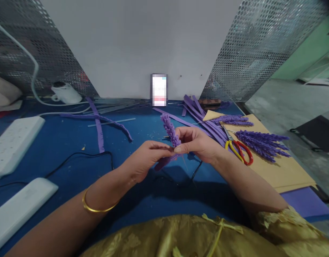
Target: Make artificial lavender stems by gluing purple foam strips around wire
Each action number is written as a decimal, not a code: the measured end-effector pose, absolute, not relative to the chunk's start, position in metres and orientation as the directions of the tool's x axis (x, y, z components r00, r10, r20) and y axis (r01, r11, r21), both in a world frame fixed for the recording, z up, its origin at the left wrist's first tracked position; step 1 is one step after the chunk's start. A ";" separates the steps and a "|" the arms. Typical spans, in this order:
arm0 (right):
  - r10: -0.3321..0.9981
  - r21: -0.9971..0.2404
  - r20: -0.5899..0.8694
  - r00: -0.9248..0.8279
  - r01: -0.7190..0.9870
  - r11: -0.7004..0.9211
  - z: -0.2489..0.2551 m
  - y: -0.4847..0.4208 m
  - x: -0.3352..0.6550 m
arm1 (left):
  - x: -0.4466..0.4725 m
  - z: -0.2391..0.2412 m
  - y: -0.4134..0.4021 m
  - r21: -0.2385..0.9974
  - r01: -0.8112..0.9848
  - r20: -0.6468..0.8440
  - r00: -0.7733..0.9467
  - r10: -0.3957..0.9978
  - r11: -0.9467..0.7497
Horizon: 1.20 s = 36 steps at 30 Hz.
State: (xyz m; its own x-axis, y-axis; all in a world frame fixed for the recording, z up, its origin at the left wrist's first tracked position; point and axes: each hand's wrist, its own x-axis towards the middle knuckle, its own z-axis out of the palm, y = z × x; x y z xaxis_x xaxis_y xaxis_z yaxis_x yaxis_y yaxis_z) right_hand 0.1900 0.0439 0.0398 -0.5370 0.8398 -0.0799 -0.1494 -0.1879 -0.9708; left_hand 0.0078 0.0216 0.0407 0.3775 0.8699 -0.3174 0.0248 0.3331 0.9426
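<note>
My right hand [198, 142] is closed in a pinch, thumb and fingers gripping the lower end of a purple flower spike made of tightly curled, fringed material [169, 126]. The spike is held above the middle of the blue desk [70, 135], its tip leaning toward the back edge and a little left. My left hand [153, 157] meets it at the base, fingertips closed on a flat purple strip [162, 163] whose loose end hangs below my palm. A thin wire stem [185, 163] points down from the base toward the near edge.

To the right of my right hand lie scissors with one red and one yellow handle [233, 141], partly over a tan paper sheet [287, 175] along the desk's right edge. A bunch of darker purple flower spikes [260, 142] rests on that sheet. Long flat purple strips [200, 114] fan out from the back edge toward the scissors. A phone with a lit screen [159, 89] stands upright at the middle of the back edge.
</note>
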 end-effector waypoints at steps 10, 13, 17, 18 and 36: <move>0.938 -0.972 -0.057 -0.341 -0.194 -0.130 0.032 0.041 0.179 | 0.011 0.038 0.021 0.957 0.035 -0.282 0.331 0.901 0.287; 0.953 -0.977 -0.026 -0.301 -0.194 -0.088 0.028 0.041 0.176 | 0.012 0.037 0.019 0.962 0.043 -0.268 0.330 0.905 0.269; 0.971 -0.978 0.003 -0.239 -0.205 -0.048 0.025 0.039 0.171 | 0.013 0.037 0.017 0.967 0.096 -0.253 0.288 0.924 0.235; 0.975 -0.978 0.002 -0.221 -0.204 -0.044 0.024 0.038 0.169 | 0.013 0.037 0.017 0.970 0.118 -0.238 0.264 0.935 0.214; 0.893 -0.968 -0.041 -0.449 -0.204 -0.147 0.033 0.047 0.183 | 0.012 0.034 0.017 0.954 -0.042 -0.273 0.298 0.915 0.298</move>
